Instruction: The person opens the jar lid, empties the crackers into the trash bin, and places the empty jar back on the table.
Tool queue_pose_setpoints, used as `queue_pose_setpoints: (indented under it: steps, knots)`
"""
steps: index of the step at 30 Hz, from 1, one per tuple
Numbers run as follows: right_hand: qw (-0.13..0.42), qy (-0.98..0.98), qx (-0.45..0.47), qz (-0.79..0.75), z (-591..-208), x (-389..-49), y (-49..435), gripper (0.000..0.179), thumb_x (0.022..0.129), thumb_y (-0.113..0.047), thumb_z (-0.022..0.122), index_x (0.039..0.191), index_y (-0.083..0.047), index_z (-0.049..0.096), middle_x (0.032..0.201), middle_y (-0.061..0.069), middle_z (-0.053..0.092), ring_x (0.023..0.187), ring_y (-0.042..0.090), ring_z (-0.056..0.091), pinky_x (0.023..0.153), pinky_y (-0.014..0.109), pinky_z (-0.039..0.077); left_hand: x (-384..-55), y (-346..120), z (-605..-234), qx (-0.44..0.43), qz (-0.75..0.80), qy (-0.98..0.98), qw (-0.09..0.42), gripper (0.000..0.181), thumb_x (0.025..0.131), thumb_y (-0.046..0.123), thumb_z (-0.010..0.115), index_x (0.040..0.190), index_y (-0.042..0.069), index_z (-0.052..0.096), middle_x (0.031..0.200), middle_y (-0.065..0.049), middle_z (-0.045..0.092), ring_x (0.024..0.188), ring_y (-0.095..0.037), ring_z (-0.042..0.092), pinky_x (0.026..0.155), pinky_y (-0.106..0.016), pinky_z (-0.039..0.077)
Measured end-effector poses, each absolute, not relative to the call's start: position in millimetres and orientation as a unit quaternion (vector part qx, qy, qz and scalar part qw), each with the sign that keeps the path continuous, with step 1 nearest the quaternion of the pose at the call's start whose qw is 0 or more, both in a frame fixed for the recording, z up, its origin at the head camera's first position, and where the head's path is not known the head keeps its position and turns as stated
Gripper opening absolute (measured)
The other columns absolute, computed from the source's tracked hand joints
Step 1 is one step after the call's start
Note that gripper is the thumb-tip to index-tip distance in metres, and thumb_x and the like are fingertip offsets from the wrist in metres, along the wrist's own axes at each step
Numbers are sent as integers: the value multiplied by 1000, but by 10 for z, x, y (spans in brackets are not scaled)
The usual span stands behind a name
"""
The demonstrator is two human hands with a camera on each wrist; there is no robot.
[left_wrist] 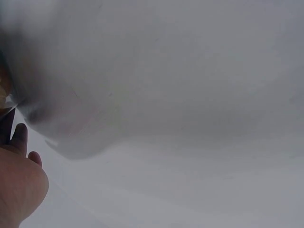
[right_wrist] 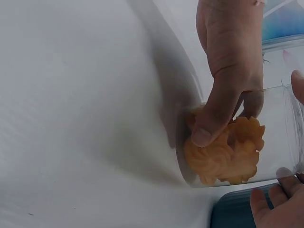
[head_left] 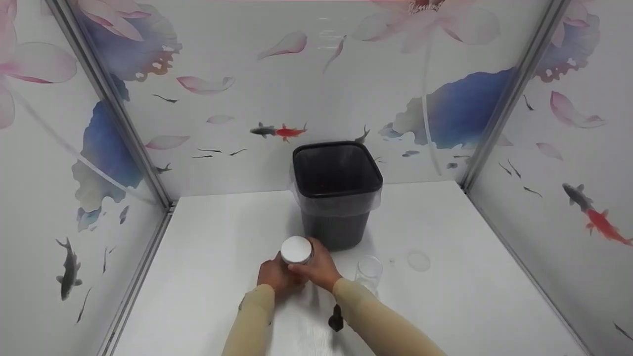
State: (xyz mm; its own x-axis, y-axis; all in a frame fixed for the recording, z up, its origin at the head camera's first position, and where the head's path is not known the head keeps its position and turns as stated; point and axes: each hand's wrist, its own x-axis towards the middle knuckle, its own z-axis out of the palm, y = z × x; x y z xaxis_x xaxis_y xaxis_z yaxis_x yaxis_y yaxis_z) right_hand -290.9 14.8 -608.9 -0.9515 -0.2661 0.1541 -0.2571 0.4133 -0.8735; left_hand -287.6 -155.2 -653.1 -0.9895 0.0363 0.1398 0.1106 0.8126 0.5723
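Observation:
In the head view, a see-through jar with a white lid (head_left: 296, 249) stands between both hands, in front of the bin. The left hand (head_left: 278, 278) grips the jar's lower part. In the right wrist view its thumb presses on the wall of the jar (right_wrist: 270, 142), and golden swirl-shaped cookies (right_wrist: 209, 161) show through near the base. The right hand (head_left: 321, 269) holds the jar's upper end close to the lid, with its thumb across the front. Only the edge of the left hand (left_wrist: 21, 185) shows in the left wrist view.
A black bin (head_left: 329, 230) with a clear liner stands just behind the hands. Right of the right hand is a second clear jar (head_left: 369, 272), lidless. A clear round disc (head_left: 419, 260) lies farther right on the white table (head_left: 474, 301). Printed panels surround the table on three sides.

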Motion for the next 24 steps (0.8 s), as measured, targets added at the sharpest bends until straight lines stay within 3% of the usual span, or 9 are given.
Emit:
queue_pose_setpoints:
  steps: [10, 15, 24]
  knots:
    - [46, 832, -179, -523, -6035, -2977, 234, 94, 74, -36, 86, 149, -2, 39, 146, 17, 46, 136, 33, 41, 111, 53, 30, -2878, -1551, -6591, -53, -298, -950, 75, 77, 71, 57, 77, 126, 5, 60, 99, -13, 72, 88, -30, 68, 83, -46, 53]
    - [22, 839, -171, -517, -6063, -2950, 216, 97, 73, -38, 87, 149, -2, 38, 146, 17, 45, 135, 32, 42, 110, 51, 32, -2877, -1581, -6614, -64, -297, -949, 87, 80, 69, 57, 79, 126, 4, 60, 96, -14, 72, 87, -32, 68, 81, -47, 53]
    - [0, 826, -156, -542, -6087, -2910, 172, 95, 74, -41, 88, 148, -4, 40, 144, 13, 49, 133, 29, 44, 110, 49, 32, -2875, -1567, -6578, -63, -296, -949, 87, 81, 69, 51, 83, 131, 6, 57, 107, -12, 70, 93, -32, 66, 88, -48, 51]
